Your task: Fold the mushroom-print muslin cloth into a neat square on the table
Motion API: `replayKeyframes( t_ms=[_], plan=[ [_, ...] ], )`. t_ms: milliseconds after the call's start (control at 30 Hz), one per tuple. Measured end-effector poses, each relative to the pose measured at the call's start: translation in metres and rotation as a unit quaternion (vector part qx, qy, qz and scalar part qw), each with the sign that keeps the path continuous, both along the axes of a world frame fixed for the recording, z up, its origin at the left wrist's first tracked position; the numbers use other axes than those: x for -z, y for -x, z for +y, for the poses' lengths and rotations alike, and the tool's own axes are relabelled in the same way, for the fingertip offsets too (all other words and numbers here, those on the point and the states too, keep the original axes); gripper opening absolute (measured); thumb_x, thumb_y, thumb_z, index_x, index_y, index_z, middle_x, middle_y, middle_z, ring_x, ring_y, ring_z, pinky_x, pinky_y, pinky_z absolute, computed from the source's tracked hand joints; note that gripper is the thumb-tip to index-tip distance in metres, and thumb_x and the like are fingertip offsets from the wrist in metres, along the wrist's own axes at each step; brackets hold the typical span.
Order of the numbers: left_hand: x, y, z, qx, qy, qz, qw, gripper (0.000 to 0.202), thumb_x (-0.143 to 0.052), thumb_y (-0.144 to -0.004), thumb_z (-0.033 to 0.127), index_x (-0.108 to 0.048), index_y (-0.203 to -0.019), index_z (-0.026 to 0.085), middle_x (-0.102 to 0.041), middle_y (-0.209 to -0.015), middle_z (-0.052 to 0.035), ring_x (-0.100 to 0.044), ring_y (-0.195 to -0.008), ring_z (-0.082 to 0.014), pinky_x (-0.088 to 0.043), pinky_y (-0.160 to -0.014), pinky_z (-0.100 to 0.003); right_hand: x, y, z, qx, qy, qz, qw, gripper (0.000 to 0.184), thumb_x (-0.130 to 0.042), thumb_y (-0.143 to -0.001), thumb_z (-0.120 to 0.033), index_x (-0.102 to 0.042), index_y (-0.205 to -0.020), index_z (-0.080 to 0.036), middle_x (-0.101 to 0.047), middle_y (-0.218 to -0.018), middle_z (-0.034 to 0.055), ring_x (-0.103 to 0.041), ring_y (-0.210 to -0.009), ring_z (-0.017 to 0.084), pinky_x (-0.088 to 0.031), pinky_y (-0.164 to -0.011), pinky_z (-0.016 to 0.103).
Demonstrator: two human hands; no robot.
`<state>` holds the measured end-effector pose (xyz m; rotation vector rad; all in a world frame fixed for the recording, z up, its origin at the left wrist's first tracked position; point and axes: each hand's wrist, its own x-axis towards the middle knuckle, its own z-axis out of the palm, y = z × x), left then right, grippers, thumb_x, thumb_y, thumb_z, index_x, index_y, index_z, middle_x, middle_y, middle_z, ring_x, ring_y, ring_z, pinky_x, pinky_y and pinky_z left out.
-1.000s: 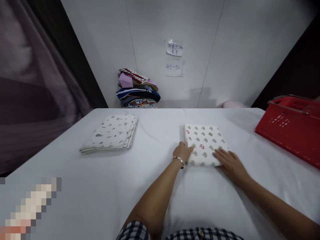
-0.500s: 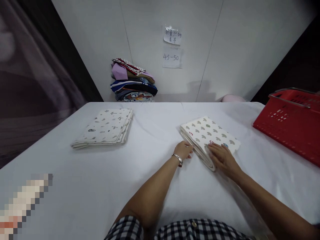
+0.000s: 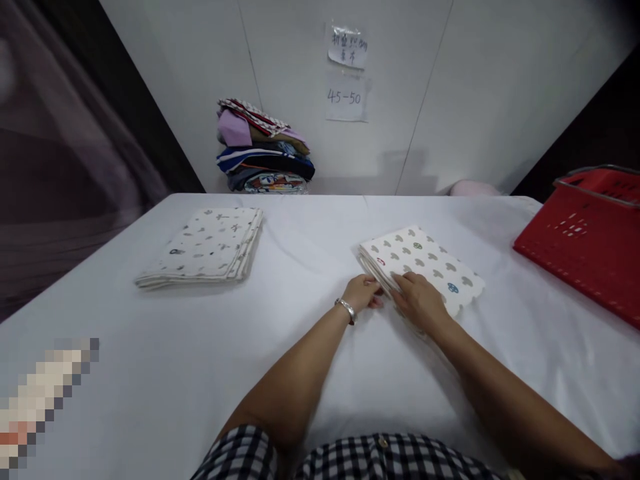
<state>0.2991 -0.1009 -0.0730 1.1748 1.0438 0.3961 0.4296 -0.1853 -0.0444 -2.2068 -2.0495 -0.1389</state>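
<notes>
From far away, I look down past a black-and-white checked shirt (image 3: pixel 385 459) at two bare hands. The mushroom cloth (image 3: pixel 437 267), folded into a thick pad, lies on the white table (image 3: pixel 300 320), a bit to the right of the middle and turned at a slant. It has gray mushrooms, with a few red, green and blue ones.

My left hand (image 3: pixel 364 292) is at the side edge of the cloth, with bent fingers by the layers. I can't tell if it pinches them. My right hand (image 3: pixel 419 300) lies palm down on the cloth, its fingertips close to that same edge. I can't tell if its thumb squeezes the edge too. A shiny bracelet (image 3: pixel 346 311) is on the left wrist.

Another folded cloth (image 3: pixel 205 243) lies well apart on the left. A red basket (image 3: pixel 585 247) sits on the right. Behind the table is a messy pile of cloths (image 3: pixel 265 150).
</notes>
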Motion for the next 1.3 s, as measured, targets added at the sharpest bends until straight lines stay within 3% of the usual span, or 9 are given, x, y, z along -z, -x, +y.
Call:
replayKeyframes(
  t_ms=[200, 500, 700, 867, 1133, 1200, 1300],
  plan=[
    [0.017, -0.004, -0.004, -0.060, -0.099, -0.019, 0.993, 0.024, -0.051, -0.083, 0.022, -0.051, -0.107, 0.018, -0.065, -0.089, -0.0038, -0.056, -0.047, -0.0051, -0.047, -0.043, -0.017, -0.005, 0.007, 0.022, 0.026, 0.052, -0.023, 0.998, 0.023, -0.040, -0.089, -0.033, -0.057, -0.097, -0.020, -0.056, -0.098, 0.0093, -0.052, -0.092, 0.022, -0.037, -0.065, 0.027],
    [0.014, -0.001, -0.010, -0.014, -0.196, 0.022, 0.980, 0.028, -0.047, -0.082, 0.021, -0.058, -0.108, 0.023, -0.064, -0.085, 0.0002, -0.056, -0.053, -0.0071, -0.045, -0.043, -0.017, -0.007, -0.001, 0.027, 0.015, 0.100, -0.009, 0.995, 0.025, -0.034, -0.091, -0.028, -0.057, -0.095, -0.019, -0.056, -0.095, 0.0080, -0.053, -0.087, 0.019, -0.036, -0.063, 0.025],
    [0.013, 0.000, -0.010, -0.009, -0.277, 0.058, 0.959, 0.033, -0.047, -0.082, 0.021, -0.061, -0.111, 0.025, -0.068, -0.089, 0.0000, -0.059, -0.064, -0.0101, -0.050, -0.062, -0.021, -0.010, 0.003, 0.025, 0.020, 0.113, -0.013, 0.993, 0.021, -0.038, -0.087, -0.022, -0.056, -0.097, -0.019, -0.055, -0.098, 0.0090, -0.053, -0.089, 0.020, -0.036, -0.062, 0.026],
    [0.011, 0.000, -0.009, 0.008, -0.367, 0.106, 0.924, 0.029, -0.049, -0.079, 0.018, -0.068, -0.100, 0.022, -0.069, -0.093, -0.0012, -0.061, -0.082, -0.0142, -0.046, -0.080, -0.024, -0.010, 0.009, 0.025, 0.031, 0.105, -0.033, 0.993, 0.018, -0.041, -0.083, -0.016, -0.055, -0.095, -0.017, -0.056, -0.097, 0.0098, -0.052, -0.092, 0.020, -0.034, -0.064, 0.025],
    [0.016, -0.001, -0.008, 0.014, -0.359, 0.096, 0.928, 0.028, -0.049, -0.078, 0.022, -0.069, -0.098, 0.023, -0.069, -0.080, -0.0002, -0.060, -0.075, -0.0143, -0.043, -0.072, -0.024, -0.008, -0.004, 0.027, 0.009, 0.076, 0.050, 0.996, 0.022, -0.042, -0.078, -0.012, -0.058, -0.092, -0.018, -0.058, -0.087, 0.0053, -0.052, -0.079, 0.016, -0.032, -0.066, 0.024],
    [0.015, -0.002, -0.005, 0.002, -0.316, 0.073, 0.946, 0.027, -0.052, -0.077, 0.024, -0.068, -0.098, 0.021, -0.067, -0.075, -0.0004, -0.058, -0.070, -0.0131, -0.043, -0.067, -0.023, -0.008, -0.007, 0.027, -0.002, 0.062, 0.085, 0.994, 0.026, -0.043, -0.076, -0.011, -0.060, -0.094, -0.019, -0.058, -0.087, 0.0046, -0.052, -0.079, 0.015, -0.032, -0.066, 0.023],
    [0.011, -0.002, 0.000, 0.020, -0.159, -0.007, 0.987, 0.027, -0.050, -0.080, 0.026, -0.065, -0.100, 0.016, -0.060, -0.061, 0.0009, -0.047, -0.047, -0.0080, -0.035, -0.047, -0.020, -0.009, -0.009, 0.027, -0.018, 0.046, 0.129, 0.990, 0.030, -0.044, -0.075, -0.012, -0.062, -0.098, -0.019, -0.060, -0.088, 0.0043, -0.053, -0.079, 0.015, -0.032, -0.067, 0.022]
  ],
)
